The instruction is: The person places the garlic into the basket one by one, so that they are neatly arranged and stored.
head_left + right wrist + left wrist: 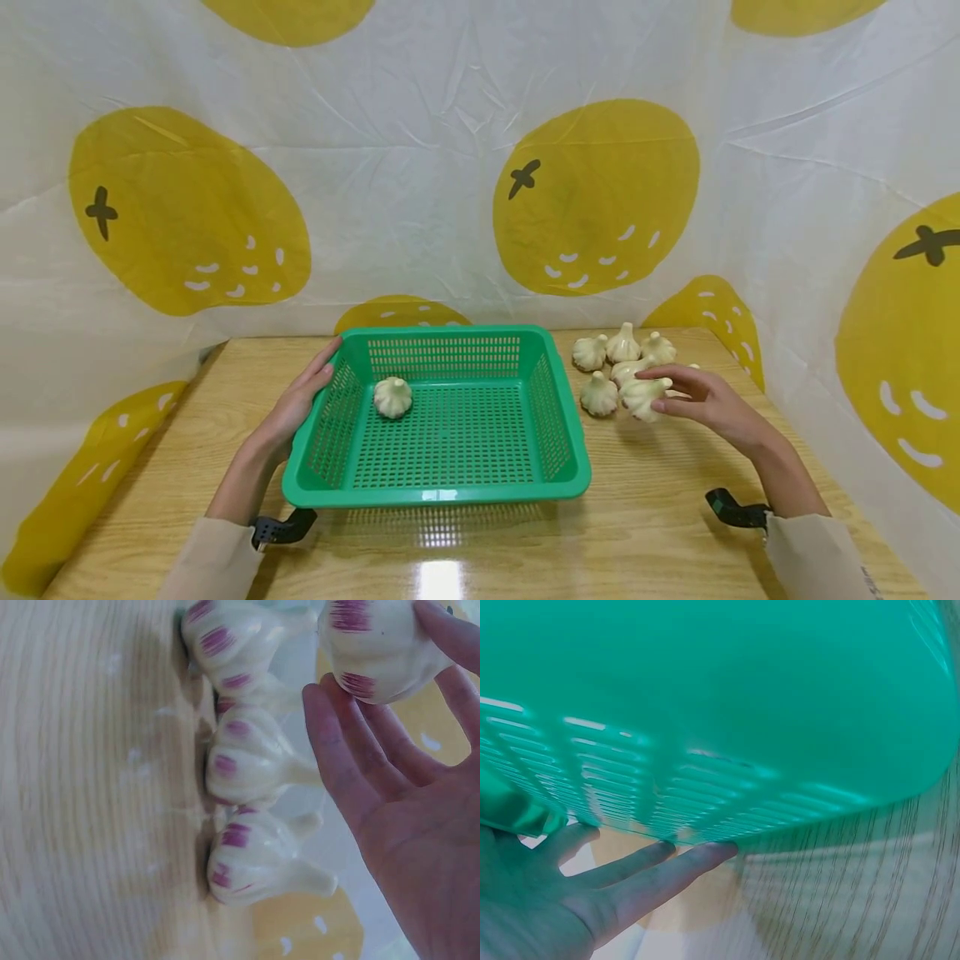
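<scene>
A green plastic basket (450,498) stands on the wooden table with one white garlic bulb (393,397) inside, towards its left. Along the basket's left side lies my left hand (295,408); in the left wrist view its extended fingers (656,881) touch the slotted outer wall. To the right of the basket, my right hand (712,408) pinches a garlic bulb (640,399) between thumb and fingers. The right wrist view shows this held bulb (382,649) with purple streaks, raised off the table. Several other garlic bulbs (598,394) sit grouped beside and behind it.
Behind the table (600,533) hangs a white cloth (420,183) printed with yellow fruit, which also runs along both sides. A black wrist device (285,528) is on the left arm, and another black device (738,510) on the right.
</scene>
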`<state>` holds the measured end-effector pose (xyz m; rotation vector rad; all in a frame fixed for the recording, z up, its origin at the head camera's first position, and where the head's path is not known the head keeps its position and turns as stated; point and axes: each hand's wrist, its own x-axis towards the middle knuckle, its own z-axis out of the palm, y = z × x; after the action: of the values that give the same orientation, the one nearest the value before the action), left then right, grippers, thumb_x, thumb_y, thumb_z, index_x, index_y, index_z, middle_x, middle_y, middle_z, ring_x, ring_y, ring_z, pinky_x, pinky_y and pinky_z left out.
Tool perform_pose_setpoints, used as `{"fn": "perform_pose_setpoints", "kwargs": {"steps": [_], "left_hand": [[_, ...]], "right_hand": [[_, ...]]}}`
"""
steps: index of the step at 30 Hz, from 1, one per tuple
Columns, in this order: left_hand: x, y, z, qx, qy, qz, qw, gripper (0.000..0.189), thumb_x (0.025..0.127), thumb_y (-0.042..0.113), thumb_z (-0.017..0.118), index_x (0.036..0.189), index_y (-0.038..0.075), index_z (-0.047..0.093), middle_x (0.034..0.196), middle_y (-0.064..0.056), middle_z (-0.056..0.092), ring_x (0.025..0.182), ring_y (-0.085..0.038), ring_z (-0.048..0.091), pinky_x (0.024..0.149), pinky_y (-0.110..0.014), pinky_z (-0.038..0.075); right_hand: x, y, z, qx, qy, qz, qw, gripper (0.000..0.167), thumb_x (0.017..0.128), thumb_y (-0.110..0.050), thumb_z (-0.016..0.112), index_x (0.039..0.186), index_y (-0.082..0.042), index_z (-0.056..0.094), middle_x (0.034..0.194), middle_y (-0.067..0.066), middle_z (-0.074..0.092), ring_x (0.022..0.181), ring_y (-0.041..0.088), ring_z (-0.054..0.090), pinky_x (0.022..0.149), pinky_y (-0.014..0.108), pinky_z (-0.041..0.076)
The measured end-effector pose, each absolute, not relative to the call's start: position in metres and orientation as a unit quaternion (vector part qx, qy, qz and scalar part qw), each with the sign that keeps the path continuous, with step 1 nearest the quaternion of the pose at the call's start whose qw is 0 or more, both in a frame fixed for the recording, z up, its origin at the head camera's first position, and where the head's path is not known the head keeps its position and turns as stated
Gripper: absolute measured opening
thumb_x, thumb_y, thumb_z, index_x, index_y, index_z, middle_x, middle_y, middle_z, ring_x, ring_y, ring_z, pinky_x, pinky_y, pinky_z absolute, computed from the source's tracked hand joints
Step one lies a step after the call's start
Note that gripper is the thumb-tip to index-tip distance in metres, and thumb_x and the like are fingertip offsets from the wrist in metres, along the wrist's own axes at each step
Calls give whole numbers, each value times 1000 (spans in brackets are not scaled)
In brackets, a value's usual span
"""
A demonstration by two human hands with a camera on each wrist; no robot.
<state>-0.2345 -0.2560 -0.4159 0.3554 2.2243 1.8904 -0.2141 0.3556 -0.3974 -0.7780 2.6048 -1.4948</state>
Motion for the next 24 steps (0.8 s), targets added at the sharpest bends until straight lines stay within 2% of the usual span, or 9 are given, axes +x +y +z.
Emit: {"fn": "perform_pose_setpoints", "kwargs": {"steps": [10, 18, 24], "left_hand": [[-235, -256, -417, 125, 752, 640, 96, 63, 113, 50, 27, 168, 32, 2, 176, -7, 1, 153, -36, 18, 98, -14, 44], [-235, -256, -418, 124, 750, 642, 97, 63, 113, 49, 27, 168, 32, 2, 176, -5, 0, 154, -35, 16, 99, -13, 42], [-235, -256, -418, 127, 751, 641, 94, 62, 113, 49, 27, 168, 33, 3, 176, -4, 0, 157, -35, 11, 100, -12, 40]], "right_hand": [[-208, 338, -387, -266, 822, -503, -1, 38, 100, 2, 62, 138, 1, 60, 138, -5, 62, 119, 2, 62, 92, 21, 55], [-208, 324, -376, -258, 830, -494, -17, 38, 100, -1, 64, 138, -2, 61, 139, -4, 62, 122, -1, 60, 94, 18, 53], [-218, 307, -364, -284, 825, -489, -1, 38, 101, -3, 63, 139, -7, 62, 140, 1, 60, 112, 5, 66, 86, 26, 58]]}}
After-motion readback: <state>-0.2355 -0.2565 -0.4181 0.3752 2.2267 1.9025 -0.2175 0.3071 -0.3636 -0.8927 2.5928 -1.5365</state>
